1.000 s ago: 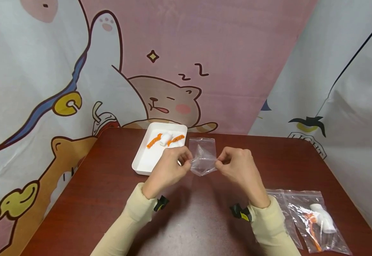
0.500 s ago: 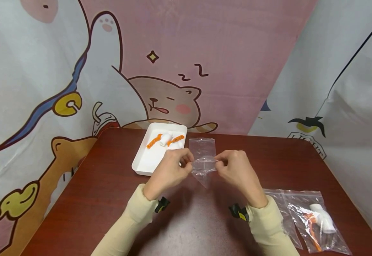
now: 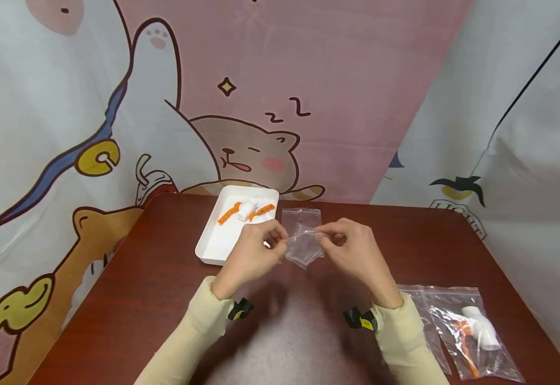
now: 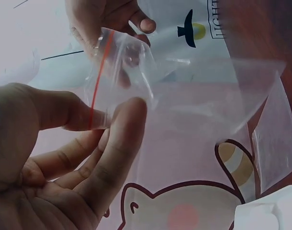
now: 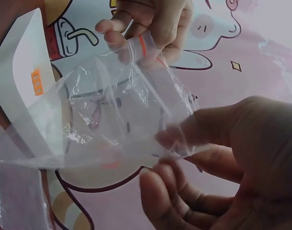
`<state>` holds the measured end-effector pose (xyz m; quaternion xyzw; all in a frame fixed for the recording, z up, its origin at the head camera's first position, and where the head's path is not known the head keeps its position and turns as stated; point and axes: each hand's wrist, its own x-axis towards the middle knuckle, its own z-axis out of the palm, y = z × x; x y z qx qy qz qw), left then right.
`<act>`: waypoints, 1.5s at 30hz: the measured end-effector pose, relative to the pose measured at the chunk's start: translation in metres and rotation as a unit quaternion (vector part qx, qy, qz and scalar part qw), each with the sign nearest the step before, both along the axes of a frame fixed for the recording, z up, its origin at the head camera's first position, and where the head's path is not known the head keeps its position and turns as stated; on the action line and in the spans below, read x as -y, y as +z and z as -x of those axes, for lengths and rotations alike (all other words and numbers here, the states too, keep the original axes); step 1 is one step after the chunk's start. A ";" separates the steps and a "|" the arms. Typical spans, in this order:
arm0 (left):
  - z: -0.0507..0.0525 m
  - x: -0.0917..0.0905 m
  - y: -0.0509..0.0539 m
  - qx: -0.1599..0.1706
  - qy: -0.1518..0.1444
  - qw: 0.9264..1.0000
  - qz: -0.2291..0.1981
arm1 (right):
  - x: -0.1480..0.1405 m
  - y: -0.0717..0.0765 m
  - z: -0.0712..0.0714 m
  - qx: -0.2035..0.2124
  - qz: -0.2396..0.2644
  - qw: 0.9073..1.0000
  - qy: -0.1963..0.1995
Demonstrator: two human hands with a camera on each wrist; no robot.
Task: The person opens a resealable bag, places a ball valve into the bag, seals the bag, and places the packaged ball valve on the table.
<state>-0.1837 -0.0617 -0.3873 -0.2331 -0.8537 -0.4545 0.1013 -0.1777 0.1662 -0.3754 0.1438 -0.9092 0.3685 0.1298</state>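
At the near right of the table (image 3: 280,347), a filled bag (image 3: 445,302) lies flat with a white fitting (image 3: 485,330) and an orange piece (image 3: 465,342) inside, overlapping another clear bag (image 3: 426,318) partly hidden by the sleeve; their place at the side probably keeps them out of the hands' way. Further in, the left hand (image 3: 252,254) pinches the rim of a zip bag (image 3: 305,248) between thumb and forefinger, close to its red line, while the right hand (image 3: 360,256) pinches the rim's opposite side, fingers bent. The zip bag is thus in the air between the 2 hands, its body slack and pointing away and down; gripping 2 opposite edges seems meant to keep the mouth spread. How wide the mouth gapes, I cannot tell. Just beyond lies a flat bag (image 3: 301,215) on the table. To its left, the tray (image 3: 212,250) holds 2 orange strips (image 3: 229,213) and white plastic (image 3: 247,209), perhaps grouped there to stay within reach. Behind hangs the printed cloth (image 3: 357,80).
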 end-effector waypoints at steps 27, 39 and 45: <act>0.036 0.026 0.001 0.153 -0.080 0.985 -0.029 | -0.021 -0.003 0.010 0.042 0.049 0.997 0.042; 0.094 0.060 -0.001 0.127 0.006 0.989 0.079 | -0.027 0.003 0.011 0.048 0.053 0.997 0.033; 0.121 0.060 -0.020 0.136 -0.001 0.981 0.135 | -0.030 0.003 0.009 0.052 0.057 0.997 0.026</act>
